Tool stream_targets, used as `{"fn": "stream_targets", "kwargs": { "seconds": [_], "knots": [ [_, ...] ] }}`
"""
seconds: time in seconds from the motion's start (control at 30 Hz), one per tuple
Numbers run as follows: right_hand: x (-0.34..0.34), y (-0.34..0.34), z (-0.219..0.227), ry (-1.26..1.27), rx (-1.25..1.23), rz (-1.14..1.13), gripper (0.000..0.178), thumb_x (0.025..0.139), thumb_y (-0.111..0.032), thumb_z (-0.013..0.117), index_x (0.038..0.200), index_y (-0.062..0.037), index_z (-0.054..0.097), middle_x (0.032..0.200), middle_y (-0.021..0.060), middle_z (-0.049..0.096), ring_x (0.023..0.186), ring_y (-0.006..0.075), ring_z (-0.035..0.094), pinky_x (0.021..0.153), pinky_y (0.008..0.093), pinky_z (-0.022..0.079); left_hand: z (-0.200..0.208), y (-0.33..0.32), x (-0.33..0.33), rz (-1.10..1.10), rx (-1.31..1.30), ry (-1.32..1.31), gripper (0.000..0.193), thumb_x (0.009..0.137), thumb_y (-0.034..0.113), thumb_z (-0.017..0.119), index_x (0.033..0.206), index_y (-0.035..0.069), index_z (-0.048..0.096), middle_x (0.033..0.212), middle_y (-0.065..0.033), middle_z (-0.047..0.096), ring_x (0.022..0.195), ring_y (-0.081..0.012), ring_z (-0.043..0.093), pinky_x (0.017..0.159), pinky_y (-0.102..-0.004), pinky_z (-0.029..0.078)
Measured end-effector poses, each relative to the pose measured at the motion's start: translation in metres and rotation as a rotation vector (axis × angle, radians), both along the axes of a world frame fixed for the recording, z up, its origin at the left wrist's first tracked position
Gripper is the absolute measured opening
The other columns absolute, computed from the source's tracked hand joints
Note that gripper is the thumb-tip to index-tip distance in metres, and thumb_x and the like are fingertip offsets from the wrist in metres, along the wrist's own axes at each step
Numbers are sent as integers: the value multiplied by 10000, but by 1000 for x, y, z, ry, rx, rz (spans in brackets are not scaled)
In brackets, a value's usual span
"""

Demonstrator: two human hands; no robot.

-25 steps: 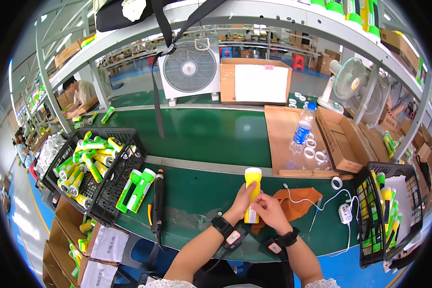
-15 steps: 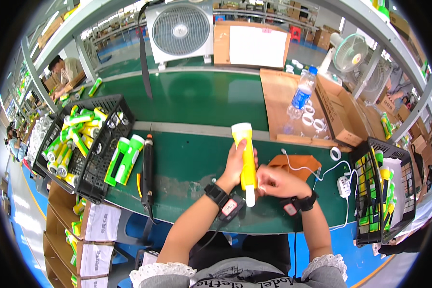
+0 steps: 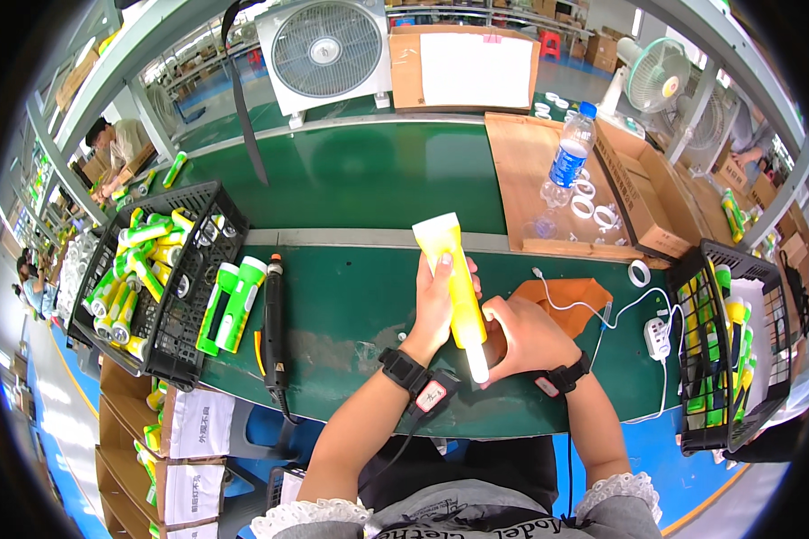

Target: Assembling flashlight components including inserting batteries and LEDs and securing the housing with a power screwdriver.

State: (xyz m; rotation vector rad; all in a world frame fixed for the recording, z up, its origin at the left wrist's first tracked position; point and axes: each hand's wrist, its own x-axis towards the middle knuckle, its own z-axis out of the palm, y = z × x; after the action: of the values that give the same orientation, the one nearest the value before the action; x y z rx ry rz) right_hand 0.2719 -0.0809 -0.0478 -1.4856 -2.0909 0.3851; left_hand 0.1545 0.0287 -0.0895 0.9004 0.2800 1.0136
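Yellow torch (image 3: 461, 296) near frame centre, long axis steeply slanted. Wide head (image 3: 435, 231) points up, toward upper left; narrow white end piece (image 3: 477, 363) points down, toward lower right. Left hand (image 3: 434, 310) clamped round the torch. Right hand (image 3: 532, 338), right of centre: fingers curved, thumb and forefinger apart beside lower end; contact, cannot tell.

One held flashlight (image 3: 459, 287), two flashlights (image 3: 241, 307) beside corded tool (image 3: 275, 328), two black crates (image 3: 191, 304), one bottle (image 3: 567, 167).
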Motion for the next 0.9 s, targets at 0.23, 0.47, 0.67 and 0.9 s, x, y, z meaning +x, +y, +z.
{"fn": "stream_targets", "kwargs": {
  "seconds": [0.23,0.47,0.67,0.9],
  "knots": [
    [4,2,-14,331,-105,-329,267,818,-266,569,828,-30,445,670,146,517,590,306,524,520,370,394,-5,-21,5,-78,-168,88,277,880,226,477,1076,70,359,897,-92,501,727,-178,544,588,-327,496],
    [81,7,-59,153,129,-735,168,800,-163,567,815,-6,509,720,152,548,715,311,555,623,391,436,0,-23,11,-217,-219,151,257,888,281,473,1031,84,390,871,-72,504,688,-161,526,578,-319,487],
    [82,18,-60,93,168,-648,113,804,-87,526,882,-12,492,778,166,576,766,356,561,678,403,452,-9,-18,7,-223,-175,255,338,878,225,477,1153,69,357,984,-87,503,831,-193,537,727,-352,485],
    [39,1,-21,592,169,-303,244,853,-39,481,1093,-69,503,760,99,619,678,202,602,623,273,458,-8,-22,11,-264,40,442,751,845,154,517,1410,164,22,1095,-91,486,928,-163,522,731,-303,476]
  ]
}}
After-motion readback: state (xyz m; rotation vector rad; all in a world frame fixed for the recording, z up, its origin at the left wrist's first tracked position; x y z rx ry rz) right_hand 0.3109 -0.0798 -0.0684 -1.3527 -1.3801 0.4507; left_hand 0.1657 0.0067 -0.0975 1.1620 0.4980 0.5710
